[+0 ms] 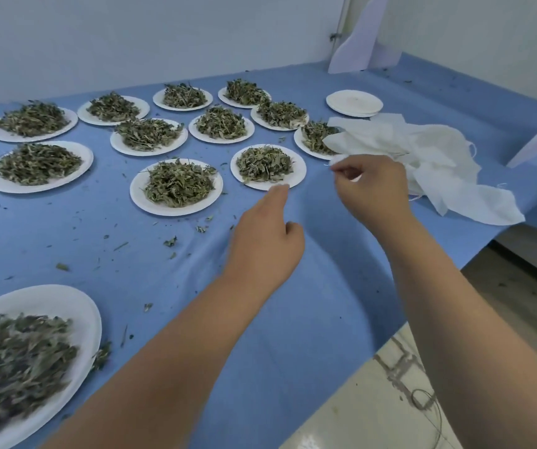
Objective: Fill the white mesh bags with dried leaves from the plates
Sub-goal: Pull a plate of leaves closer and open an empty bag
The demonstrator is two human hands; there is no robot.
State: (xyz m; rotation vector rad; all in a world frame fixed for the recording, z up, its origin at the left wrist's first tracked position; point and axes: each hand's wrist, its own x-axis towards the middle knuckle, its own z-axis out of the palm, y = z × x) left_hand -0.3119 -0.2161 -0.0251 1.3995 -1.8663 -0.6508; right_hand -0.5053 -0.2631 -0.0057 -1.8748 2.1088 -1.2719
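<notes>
Several white paper plates heaped with dried green leaves cover the blue table. The nearest to my hands is a leaf plate. My left hand reaches toward its front rim, with the fingertips touching or just short of the rim. A pile of white mesh bags lies at the right. My right hand is at the pile's left edge, its fingers curled and pinching a white bag corner or string.
A stack of bare white plates sits at the back right. A large leaf plate is near the front left. Loose leaf bits litter the cloth. The table's edge runs along the right, with floor beyond it.
</notes>
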